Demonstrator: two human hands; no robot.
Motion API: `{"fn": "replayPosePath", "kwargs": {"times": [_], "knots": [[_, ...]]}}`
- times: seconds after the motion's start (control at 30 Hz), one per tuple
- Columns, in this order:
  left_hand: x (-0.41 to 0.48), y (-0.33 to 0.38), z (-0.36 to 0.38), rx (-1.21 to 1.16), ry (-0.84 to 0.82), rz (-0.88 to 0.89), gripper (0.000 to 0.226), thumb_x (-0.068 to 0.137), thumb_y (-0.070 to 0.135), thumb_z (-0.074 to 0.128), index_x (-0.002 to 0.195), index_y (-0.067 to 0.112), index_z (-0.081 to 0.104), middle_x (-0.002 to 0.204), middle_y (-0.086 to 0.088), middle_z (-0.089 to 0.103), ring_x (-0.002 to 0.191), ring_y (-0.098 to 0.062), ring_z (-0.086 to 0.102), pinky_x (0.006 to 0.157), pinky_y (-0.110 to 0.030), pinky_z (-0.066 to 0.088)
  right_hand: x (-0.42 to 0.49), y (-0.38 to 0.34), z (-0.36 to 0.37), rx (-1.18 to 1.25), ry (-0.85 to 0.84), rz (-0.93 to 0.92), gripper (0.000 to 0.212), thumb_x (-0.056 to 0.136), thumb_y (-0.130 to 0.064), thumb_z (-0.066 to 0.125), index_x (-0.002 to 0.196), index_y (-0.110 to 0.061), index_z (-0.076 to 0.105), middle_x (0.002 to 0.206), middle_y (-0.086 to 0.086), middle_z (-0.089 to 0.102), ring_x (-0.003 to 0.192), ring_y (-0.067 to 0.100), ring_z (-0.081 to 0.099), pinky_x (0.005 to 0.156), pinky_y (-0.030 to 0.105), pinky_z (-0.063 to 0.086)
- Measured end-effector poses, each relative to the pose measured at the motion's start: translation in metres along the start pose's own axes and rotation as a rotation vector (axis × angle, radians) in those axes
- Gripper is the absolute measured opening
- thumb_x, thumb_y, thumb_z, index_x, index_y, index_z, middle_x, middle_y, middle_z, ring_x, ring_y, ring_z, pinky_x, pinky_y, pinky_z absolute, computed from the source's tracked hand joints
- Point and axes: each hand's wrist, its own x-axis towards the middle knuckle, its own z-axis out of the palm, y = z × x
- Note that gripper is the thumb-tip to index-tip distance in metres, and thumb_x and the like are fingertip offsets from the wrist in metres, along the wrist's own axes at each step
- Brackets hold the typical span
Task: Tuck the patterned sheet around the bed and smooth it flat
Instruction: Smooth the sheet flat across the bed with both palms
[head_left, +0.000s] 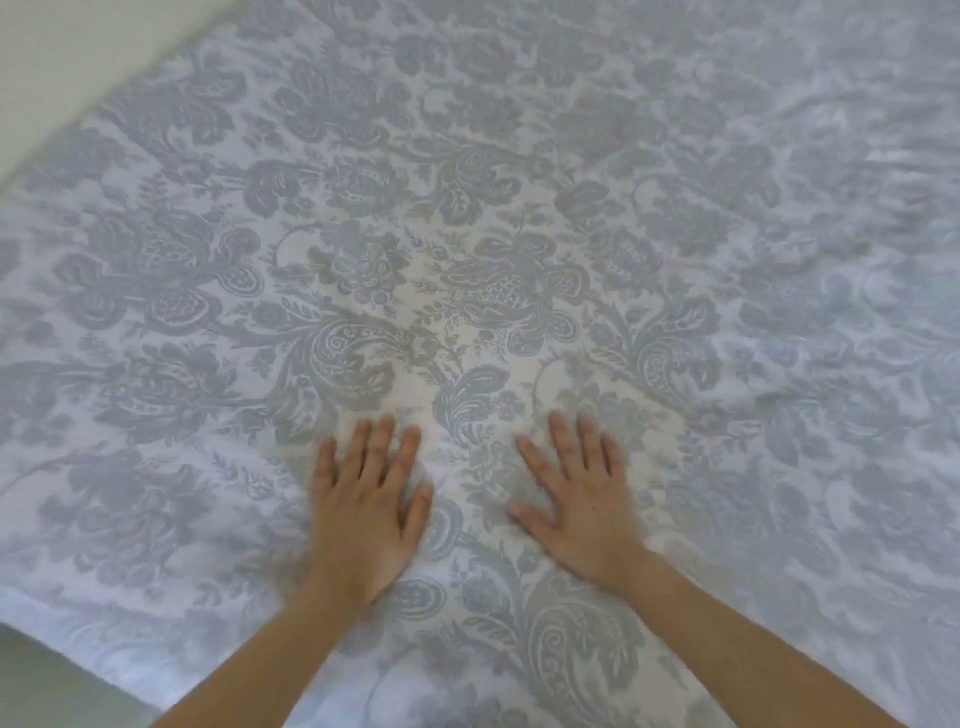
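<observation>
Grip: both of our hands lie palm down and hold nothing. Our left hand (369, 499) and right hand (582, 499) press on the cloth side by side, a little apart, fingers straight and spread.
Patterned sheet: the patterned sheet (467, 208), white with grey floral scrolls, fills nearly the whole view. It is spread over the bed, which is hidden beneath it.
Handling: we judge it light, soft and limp. It will likely slide over the mattress and bunch ahead of a flat palm, so long, even strokes outward should suit it.
Where to hold: for tucking, we would take the near edge (104, 654) at lower left, where the cloth drops off the bed.
Wall: a pale wall (52, 52) meets the sheet at upper left.
Floor: a strip of floor (31, 686) shows at lower left, below the edge.
Creases: loose creases (831, 156) ripple across the right side, and a long fold (52, 467) runs at the left.
In the way: nothing lies on the sheet. Only our own forearms cross it, and the frame's borders are blurred.
</observation>
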Motion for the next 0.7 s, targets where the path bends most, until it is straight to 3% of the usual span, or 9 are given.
{"fn": "replayPosePath", "kwargs": {"times": [0.1,0.17,0.27,0.33,0.37,0.43,0.5,0.57,0.7], "knots": [[-0.067,-0.01,0.007,-0.014,-0.033,0.054,0.057,0.093,0.044,0.03,0.143,0.018,0.039,0.15,-0.009,0.035,0.141,-0.028,0.027,0.113,-0.053,0.02,-0.095,-0.052,0.047,0.05,-0.009,-0.403,0.057,0.092,-0.063,0.032,0.144,-0.04,0.031,0.154,0.002,0.03,0.143,0.035,0.018,0.111,0.055,0.018],[-0.104,-0.014,-0.002,-0.004,-0.074,0.114,0.055,0.091,0.041,0.036,0.14,0.017,0.045,0.146,-0.01,0.042,0.137,-0.03,0.035,0.11,-0.054,0.026,-0.137,-0.067,0.056,0.013,-0.072,-0.528,0.043,0.099,-0.054,0.026,0.136,-0.04,0.04,0.14,-0.007,0.051,0.142,0.027,0.027,0.108,0.049,0.027],[-0.103,-0.026,-0.031,-0.056,-0.081,0.228,0.044,0.093,0.038,0.034,0.104,0.018,0.071,0.101,-0.003,0.068,0.095,-0.025,0.06,0.08,-0.038,0.042,-0.111,-0.043,0.021,0.279,-0.036,-0.619,0.04,0.1,-0.045,0.029,0.13,-0.033,0.052,0.13,-0.013,0.059,0.127,0.007,0.048,0.104,0.038,0.035],[-0.059,-0.029,-0.055,-0.086,0.033,0.291,0.047,0.095,0.034,0.032,0.074,0.016,0.07,0.078,0.001,0.065,0.072,-0.024,0.06,0.066,-0.033,0.038,-0.055,-0.017,-0.02,0.387,0.19,-0.485,0.039,0.098,-0.041,0.039,0.123,-0.023,0.063,0.122,-0.007,0.065,0.111,0.008,0.061,0.093,0.038,0.047],[-0.025,-0.027,-0.063,-0.078,0.112,0.31,0.042,0.092,0.031,0.036,0.075,0.015,0.071,0.082,-0.003,0.068,0.074,-0.028,0.063,0.069,-0.034,0.039,-0.018,-0.006,-0.039,0.37,0.298,-0.367,0.039,0.096,-0.04,0.043,0.12,-0.018,0.065,0.12,-0.001,0.067,0.108,0.014,0.064,0.091,0.042,0.05],[0.049,-0.007,-0.075,-0.009,0.192,0.27,0.04,0.088,0.033,0.039,0.102,0.014,0.072,0.113,-0.014,0.067,0.103,-0.036,0.062,0.09,-0.042,0.041,0.055,0.016,-0.072,0.173,0.313,-0.052,0.046,0.094,-0.042,0.041,0.133,-0.019,0.053,0.137,0.006,0.054,0.124,0.021,0.054,0.103,0.052,0.039],[0.101,0.031,-0.07,0.01,0.104,0.17,0.05,0.093,0.04,0.033,0.135,0.019,0.05,0.145,-0.018,0.041,0.134,-0.041,0.035,0.109,-0.054,0.023,0.087,0.044,-0.069,0.023,0.108,0.265,0.058,0.097,-0.051,0.027,0.15,-0.029,0.018,0.158,0.003,0.018,0.144,0.023,0.019,0.112,0.057,0.012],[0.112,0.067,-0.038,0.046,0.028,0.193,0.056,0.096,0.046,0.022,0.148,0.025,0.026,0.157,-0.011,0.018,0.144,-0.038,0.01,0.114,-0.059,0.006,0.052,0.076,-0.035,-0.011,0.018,0.518,0.064,0.094,-0.06,0.008,0.15,-0.032,-0.005,0.16,0.002,-0.003,0.147,0.025,-0.002,0.112,0.06,0.002],[0.014,0.092,0.014,0.089,-0.024,0.397,0.058,0.094,0.048,0.027,0.148,0.028,0.025,0.156,-0.009,0.022,0.144,-0.041,0.011,0.112,-0.063,0.007,-0.135,0.069,0.026,0.089,0.0,0.9,0.068,0.088,-0.062,-0.008,0.147,-0.03,-0.012,0.16,0.007,0.0,0.146,0.027,-0.001,0.117,0.05,0.006]]}}
